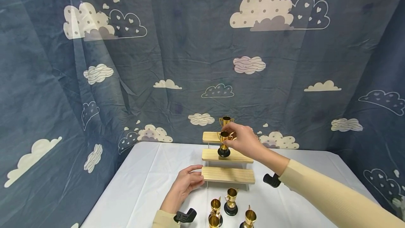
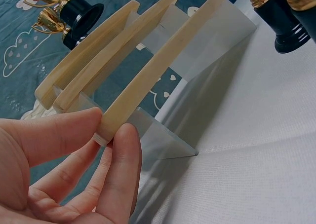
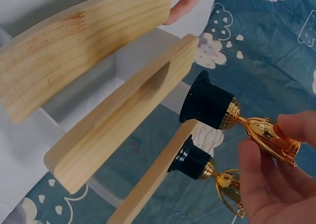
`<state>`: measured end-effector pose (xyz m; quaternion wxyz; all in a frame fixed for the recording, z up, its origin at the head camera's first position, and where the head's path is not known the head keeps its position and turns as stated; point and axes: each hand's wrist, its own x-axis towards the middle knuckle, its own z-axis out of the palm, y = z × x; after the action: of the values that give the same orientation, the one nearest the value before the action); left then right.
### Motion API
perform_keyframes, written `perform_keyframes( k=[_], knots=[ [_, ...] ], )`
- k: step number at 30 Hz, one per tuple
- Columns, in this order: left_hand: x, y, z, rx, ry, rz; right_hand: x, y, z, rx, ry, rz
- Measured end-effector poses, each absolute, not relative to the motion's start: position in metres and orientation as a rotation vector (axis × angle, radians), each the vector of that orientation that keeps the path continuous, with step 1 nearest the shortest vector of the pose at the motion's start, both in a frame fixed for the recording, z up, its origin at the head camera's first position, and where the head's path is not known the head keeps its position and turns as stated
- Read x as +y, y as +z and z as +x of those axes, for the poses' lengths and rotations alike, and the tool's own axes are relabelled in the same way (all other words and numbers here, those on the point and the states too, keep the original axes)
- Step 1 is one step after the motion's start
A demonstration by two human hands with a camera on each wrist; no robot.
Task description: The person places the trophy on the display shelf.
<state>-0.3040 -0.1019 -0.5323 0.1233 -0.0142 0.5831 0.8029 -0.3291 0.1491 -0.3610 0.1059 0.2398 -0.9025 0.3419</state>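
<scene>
A three-step wooden display stand [image 1: 227, 174] with clear side supports stands on the white table. My left hand [image 1: 187, 182] pinches the left end of its lowest board [image 2: 148, 81] between thumb and fingers. With my right hand [image 1: 243, 138] I hold a small gold trophy cup [image 3: 269, 135] by its cup. Its black base [image 3: 207, 100] hangs close over the middle board [image 3: 123, 115]. Behind it, a second gold trophy [image 1: 226, 120] stands on the top board [image 1: 210, 137], partly hidden by my right hand.
Several more gold trophies stand on the table in front of the stand, among them one trophy [image 1: 231, 201] near the lowest board and another [image 1: 249, 218] to the right. A dark cloud-printed curtain [image 1: 190, 62] hangs behind the white tablecloth [image 1: 152, 171].
</scene>
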Motion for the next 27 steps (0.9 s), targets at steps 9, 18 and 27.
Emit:
perform_keyframes(
  k=[9,18,27],
  knots=[
    [-0.101,-0.534,-0.305,1.695,2.355,-0.037,0.142,-0.365,-0.335,-2.668,0.995,0.731],
    [-0.101,-0.533,-0.305,1.694,2.352,-0.038,0.138,-0.371,-0.342,-2.685,1.013,0.741],
    [-0.1,-0.534,-0.307,1.706,2.351,-0.052,0.136,-0.376,-0.349,-2.696,1.017,0.751]
  ],
)
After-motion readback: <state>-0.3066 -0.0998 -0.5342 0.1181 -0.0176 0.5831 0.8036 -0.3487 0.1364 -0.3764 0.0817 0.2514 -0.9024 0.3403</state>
